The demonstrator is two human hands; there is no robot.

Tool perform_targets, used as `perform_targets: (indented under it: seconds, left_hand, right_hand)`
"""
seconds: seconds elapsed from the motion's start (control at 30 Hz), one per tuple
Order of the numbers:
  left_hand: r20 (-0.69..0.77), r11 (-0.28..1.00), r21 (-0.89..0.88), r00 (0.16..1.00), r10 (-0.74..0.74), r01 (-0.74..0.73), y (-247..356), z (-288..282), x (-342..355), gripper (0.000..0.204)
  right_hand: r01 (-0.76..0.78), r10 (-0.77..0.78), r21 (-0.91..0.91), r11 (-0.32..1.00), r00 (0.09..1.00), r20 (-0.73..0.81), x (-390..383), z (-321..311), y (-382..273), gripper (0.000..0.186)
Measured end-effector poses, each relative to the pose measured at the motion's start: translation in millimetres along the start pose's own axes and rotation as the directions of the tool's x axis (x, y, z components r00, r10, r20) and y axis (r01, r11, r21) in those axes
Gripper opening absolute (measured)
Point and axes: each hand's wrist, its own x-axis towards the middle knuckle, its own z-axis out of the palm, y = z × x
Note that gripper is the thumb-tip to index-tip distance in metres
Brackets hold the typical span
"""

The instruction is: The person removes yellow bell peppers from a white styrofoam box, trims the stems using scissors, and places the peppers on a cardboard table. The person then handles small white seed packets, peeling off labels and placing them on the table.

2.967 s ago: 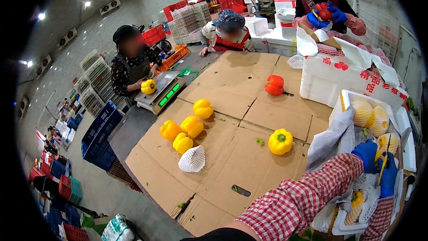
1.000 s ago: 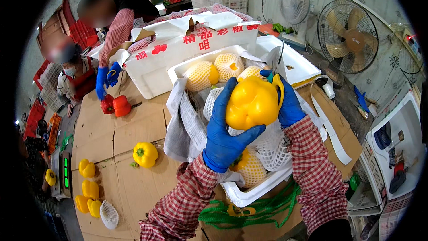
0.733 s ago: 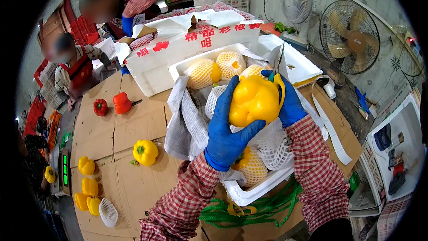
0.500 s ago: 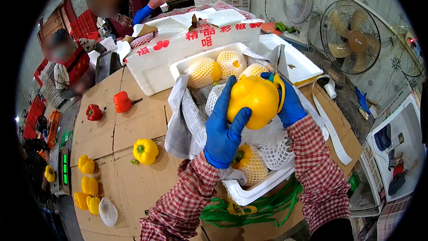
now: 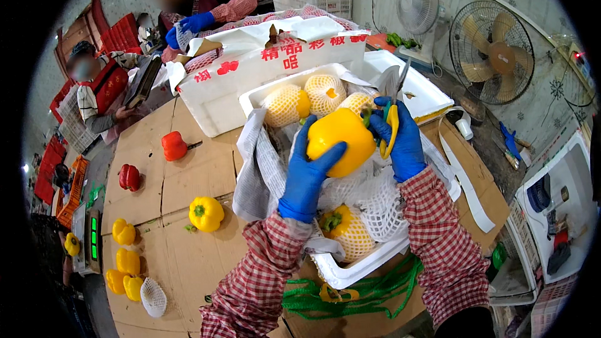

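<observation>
Above a white foam box point(image 5: 347, 275), my left hand point(image 5: 299, 181) in a blue glove is closed round a large yellow bell pepper point(image 5: 341, 143), tilted so its green stem faces right. My gloved right hand point(image 5: 407, 144) grips scissors point(image 5: 392, 126) by their yellow handles, the metal blades pointing up and away. Its fingertips are close to the stem; whether they touch it I cannot tell. Inside the box, yellow peppers in foam nets point(image 5: 283, 105) sit at the far end. A netted pepper point(image 5: 343, 225) lies at the near end, and newspaper point(image 5: 260, 175) lines the sides.
Loose yellow peppers point(image 5: 206, 214), red peppers point(image 5: 174, 146) and a foam net point(image 5: 153, 297) lie on cardboard at left. Green straps point(image 5: 350, 300) lie near the box. A larger printed foam box point(image 5: 269, 75) stands behind. Two co-workers are at upper left; fans point(image 5: 493, 53) stand at right.
The yellow pepper has turned, bringing its stem into view on the right. My right hand and scissors have come away from behind it. One co-worker now holds up a dark tray.
</observation>
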Motion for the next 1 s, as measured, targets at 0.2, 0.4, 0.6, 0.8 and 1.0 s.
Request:
perform_targets:
  seconds: [0.2,0.4,0.6,0.8,1.0]
  left_hand:
    - [-0.1,0.904,-0.423,0.989,-0.112,0.06,7,-17,-1,0.054]
    - [-0.135,0.908,-0.402,0.988,0.071,-0.121,9,-16,-2,0.061]
    - [-0.078,0.919,-0.324,0.974,0.212,-0.226,12,-10,-1,0.072]
    - [-0.091,0.949,-0.202,0.969,0.229,-0.243,15,-8,-3,0.076]
    - [-0.121,0.955,-0.095,0.956,0.269,-0.28,8,-11,-1,0.074]
  right_hand:
    - [0.149,-0.126,-0.726,0.671,0.988,0.086,-4,-6,-5,0.042]
    - [0.29,0.009,-0.794,0.534,0.937,0.349,-12,-4,-6,0.054]
    - [0.338,0.005,-0.73,0.594,0.906,0.424,-11,-10,-2,0.053]
    - [0.351,0.048,-0.75,0.56,0.89,0.453,-12,-12,-7,0.052]
    - [0.274,0.1,-0.773,0.572,0.912,0.397,-16,-14,-10,0.044]
